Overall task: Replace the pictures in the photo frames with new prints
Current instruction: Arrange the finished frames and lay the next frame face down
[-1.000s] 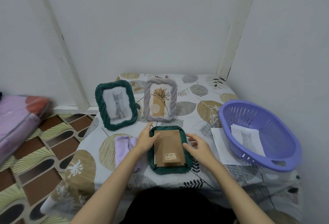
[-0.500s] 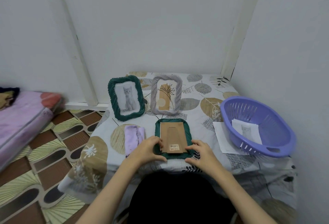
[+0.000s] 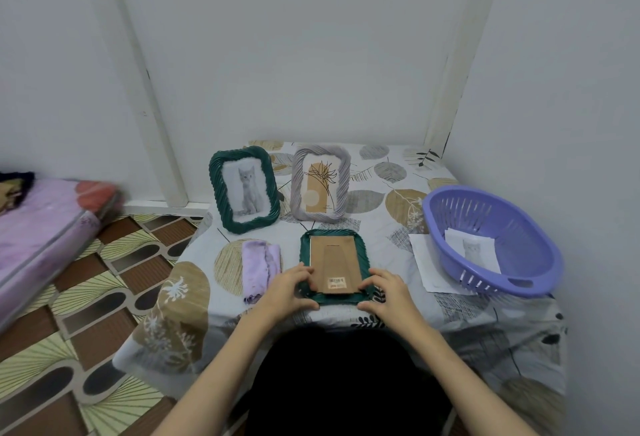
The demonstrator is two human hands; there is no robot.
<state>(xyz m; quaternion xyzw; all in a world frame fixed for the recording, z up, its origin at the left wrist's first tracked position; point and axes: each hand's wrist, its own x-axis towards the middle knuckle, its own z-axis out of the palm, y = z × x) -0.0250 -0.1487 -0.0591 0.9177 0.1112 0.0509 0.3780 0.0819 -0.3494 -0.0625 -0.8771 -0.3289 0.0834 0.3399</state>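
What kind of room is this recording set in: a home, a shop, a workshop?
Most likely a home, probably a bedroom corner. A folded mattress lies on the patterned floor, and a small table with a leaf-print cloth stands against plain walls, with picture frames and a plastic basket on it.

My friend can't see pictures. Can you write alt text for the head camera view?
Both hands, left hand and right hand, grip the near end of a face-down green frame on a leaf-patterned table. Behind it stand a cat frame and a grey frame; a purple basket sits right.
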